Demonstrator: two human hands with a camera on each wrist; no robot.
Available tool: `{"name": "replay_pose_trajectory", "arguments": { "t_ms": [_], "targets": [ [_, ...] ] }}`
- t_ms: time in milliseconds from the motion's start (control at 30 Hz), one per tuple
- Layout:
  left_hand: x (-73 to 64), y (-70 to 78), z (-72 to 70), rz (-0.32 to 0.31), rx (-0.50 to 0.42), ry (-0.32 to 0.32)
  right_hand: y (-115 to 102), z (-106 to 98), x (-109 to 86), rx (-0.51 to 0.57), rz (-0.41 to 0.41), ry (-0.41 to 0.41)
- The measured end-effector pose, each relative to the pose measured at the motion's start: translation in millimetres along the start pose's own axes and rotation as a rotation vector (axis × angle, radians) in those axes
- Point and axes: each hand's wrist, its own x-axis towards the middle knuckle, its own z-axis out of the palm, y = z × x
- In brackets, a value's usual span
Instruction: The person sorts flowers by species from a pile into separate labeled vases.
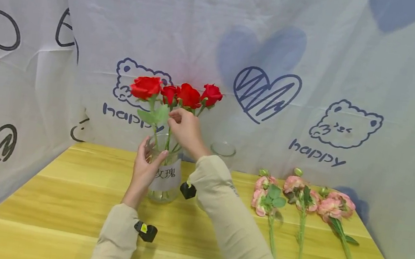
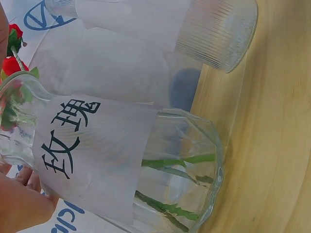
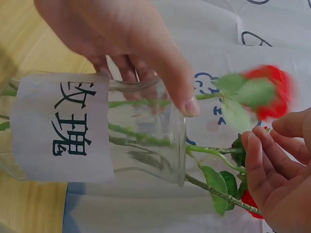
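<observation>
A clear glass vase (image 1: 161, 194) with a white paper label (image 2: 92, 155) bearing dark characters stands upright on the table. Several red roses (image 1: 189, 96) rise from it, their green stems (image 2: 165, 204) reaching down inside. My left hand (image 1: 145, 173) grips the vase's neck from the left, thumb near the rim in the right wrist view. Above the rim, my right hand (image 1: 186, 132) is beside the rose stems and leaves (image 3: 218, 189), its fingers loosely bent and a gap showing between thumb and fingers. The leftmost rose (image 3: 269, 92) is blurred in the right wrist view.
A second glass vase (image 2: 218, 34) stands to the right of the labelled one, partly hidden by my right sleeve. Several pink flowers (image 1: 333, 207) with long stems lie on the right of the wooden table (image 1: 62, 197). A printed cloth (image 1: 206, 23) hangs behind.
</observation>
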Motion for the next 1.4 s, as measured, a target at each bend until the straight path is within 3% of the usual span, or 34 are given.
{"name": "replay_pose_trajectory", "arguments": {
  "t_ms": [233,400,700,833,1033,1400],
  "targets": [
    [1.9,0.0,5.1,0.022,0.000,-0.008,4.8,-10.3,-2.3,0.042,0.013,-0.008],
    [3.0,1.3,9.2,0.018,-0.012,-0.016,9.2,-22.7,-2.9,0.016,-0.012,-0.030],
    [4.3,5.1,14.5,0.014,-0.006,-0.056,1.2,-73.4,-8.9,0.011,-0.076,-0.039],
    [3.8,3.1,14.1,0.057,0.068,-0.064,6.2,-94.9,-15.8,0.026,-0.063,-0.035],
    [2.4,-1.6,11.8,0.152,0.197,-0.049,27.1,-124.0,-28.3,0.016,-0.012,-0.010],
    [6.4,3.6,-14.2,0.082,0.325,-0.126,87.2,-156.4,-59.1,-0.013,0.097,0.041]
  ]
}}
